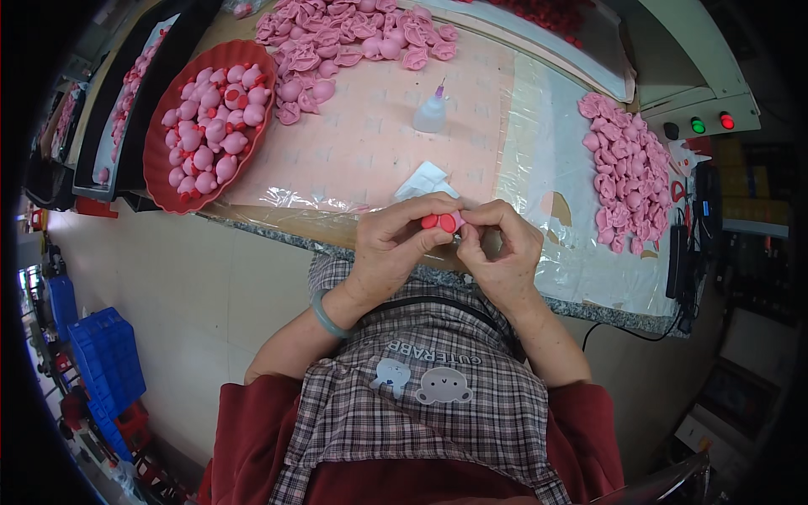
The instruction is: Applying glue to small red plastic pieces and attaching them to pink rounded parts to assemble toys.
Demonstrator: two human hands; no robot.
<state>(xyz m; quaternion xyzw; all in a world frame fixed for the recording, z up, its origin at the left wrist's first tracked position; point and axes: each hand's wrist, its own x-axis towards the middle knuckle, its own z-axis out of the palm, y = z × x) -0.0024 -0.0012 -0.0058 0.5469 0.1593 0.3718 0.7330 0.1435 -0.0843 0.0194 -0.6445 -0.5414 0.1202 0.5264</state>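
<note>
Between my two hands, above the table's front edge, is a small pink piece with round red parts [439, 222]. My left hand [394, 240] is closed on it, thumb and fingers pinching the red side. The thumb and forefinger of my right hand [507, 252] meet at its pink right end, partly hiding it. Just beyond my fingers lies a folded white tissue [426, 180]. Farther back a small white squeeze bottle [430, 114] with a purple needle tip stands upright.
A red scalloped bowl [151, 160] of pink balls with red parts stands at the left. Pink ruffled pieces [316, 42] are heaped at the back, with another pile [627, 177] at the right. A machine [697, 101] with green and red lights borders the table's right. Blue crates [105, 358] stand on the floor.
</note>
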